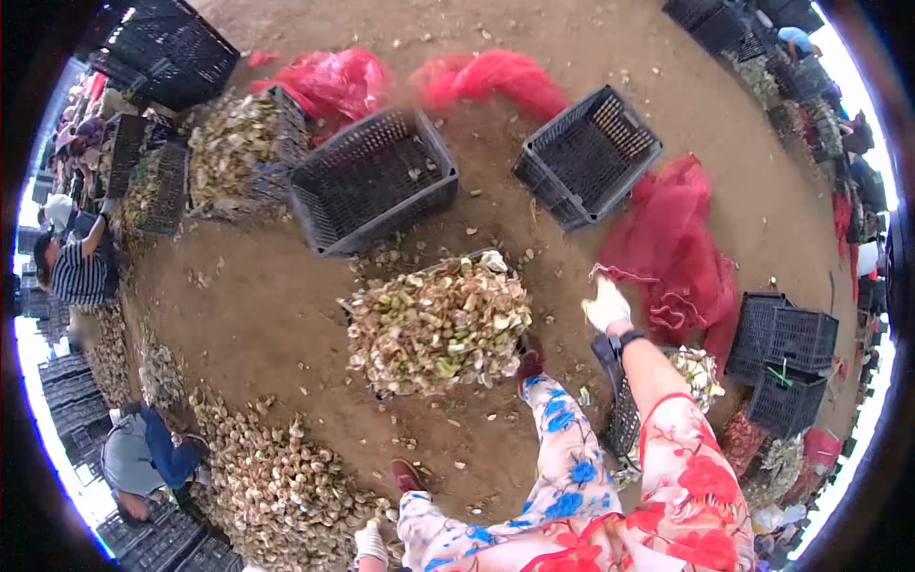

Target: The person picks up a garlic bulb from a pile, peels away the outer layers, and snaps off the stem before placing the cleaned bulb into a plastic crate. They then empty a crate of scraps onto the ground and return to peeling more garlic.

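Observation:
My right hand (607, 305), in a white glove, is closed on the rim of a red mesh bag (681, 248) that lies spread on the ground. Low in the view, my left hand (370, 541), also gloved, hangs beside a heap of garlic bulbs (276, 477); its fingers are too small and partly hidden to read. Between my feet and the crates ahead stands a container heaped with garlic trimmings and husks (438, 324). Another dark crate (624, 415) with pale bulbs or scraps sits under my right forearm.
Two black plastic crates (372, 181) (591, 157) stand ahead, with red mesh (496, 76) behind them. A filled crate (233, 143) is at the left, stacked crates (782, 343) at the right. People (76, 267) (143, 453) work along the left side.

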Demonstrator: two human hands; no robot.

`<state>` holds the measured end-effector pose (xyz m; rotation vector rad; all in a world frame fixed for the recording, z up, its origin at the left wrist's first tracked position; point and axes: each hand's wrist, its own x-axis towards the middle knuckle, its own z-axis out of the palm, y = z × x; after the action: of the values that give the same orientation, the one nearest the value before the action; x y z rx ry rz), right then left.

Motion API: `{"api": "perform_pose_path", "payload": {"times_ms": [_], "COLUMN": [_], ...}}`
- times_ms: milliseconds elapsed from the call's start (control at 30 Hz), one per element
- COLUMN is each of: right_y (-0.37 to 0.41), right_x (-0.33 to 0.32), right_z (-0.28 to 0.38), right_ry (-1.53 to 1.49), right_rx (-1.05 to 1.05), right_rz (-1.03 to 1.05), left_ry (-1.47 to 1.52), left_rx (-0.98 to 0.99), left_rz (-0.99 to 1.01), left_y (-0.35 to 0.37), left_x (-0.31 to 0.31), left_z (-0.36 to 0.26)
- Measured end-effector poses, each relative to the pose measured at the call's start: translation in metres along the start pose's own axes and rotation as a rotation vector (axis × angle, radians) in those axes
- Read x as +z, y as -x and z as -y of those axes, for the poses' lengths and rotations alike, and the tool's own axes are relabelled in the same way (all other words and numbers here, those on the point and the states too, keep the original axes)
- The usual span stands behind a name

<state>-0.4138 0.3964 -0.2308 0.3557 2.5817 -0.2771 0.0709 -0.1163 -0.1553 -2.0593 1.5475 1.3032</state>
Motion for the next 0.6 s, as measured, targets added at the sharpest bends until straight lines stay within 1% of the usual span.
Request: {"api": "perform_pose_path", "payload": {"times_ms": [67,100,133,167,200,267,300,333,367,400,467,500,533,600], "right_y": [-0.077,-0.110,-0.142,-0.170,-0.193,-0.235,-0.240,-0.245,-0.264,-0.261,-0.258,-0.247,-0.235,-0.203], "right_x": [-0.004,-0.008,-0.015,-0.018,-0.018,-0.004,-0.012,-0.016,0.016,0.025,0.028,0.020,0.008,-0.026], "right_z": [0.010,0.017,0.023,0.027,0.028,0.022,0.027,0.033,0.010,0.003,-0.005,-0.010,-0.016,-0.026], "right_ry": [0.076,0.094,0.110,0.137,0.162,0.149,0.097,0.046,0.197,0.200,0.328,0.333,0.343,0.265], "right_rx": [-0.041,-0.049,-0.059,-0.080,-0.097,-0.063,0.032,0.127,0.042,0.045,-0.101,-0.202,-0.194,-0.256], "right_rz": [-0.074,-0.110,-0.151,-0.196,-0.240,-0.252,-0.100,0.048,-0.019,0.000,-0.086,-0.132,-0.137,-0.176], "left_ry": [-0.292,-0.267,-0.233,-0.229,-0.154,-0.241,-0.255,-0.266,-0.274,-0.352,-0.256,-0.246,-0.234,-0.172], "left_rx": [0.242,0.080,-0.079,-0.103,-0.112,0.014,-0.006,0.012,0.032,0.205,-0.086,-0.046,-0.040,0.004], "left_rz": [0.294,0.383,0.467,0.481,0.425,0.370,0.350,0.372,0.400,0.405,0.375,0.356,0.367,0.387], "left_y": [0.009,0.048,0.092,0.097,0.113,0.095,0.099,0.107,0.111,0.108,0.106,0.108,0.114,0.103], "left_x": [0.031,0.059,0.096,0.109,0.128,0.128,0.133,0.143,0.148,0.150,0.145,0.146,0.148,0.136], "left_z": [0.013,-0.026,-0.081,-0.086,-0.100,-0.074,-0.078,-0.089,-0.095,-0.092,-0.092,-0.097,-0.113,-0.115]}}
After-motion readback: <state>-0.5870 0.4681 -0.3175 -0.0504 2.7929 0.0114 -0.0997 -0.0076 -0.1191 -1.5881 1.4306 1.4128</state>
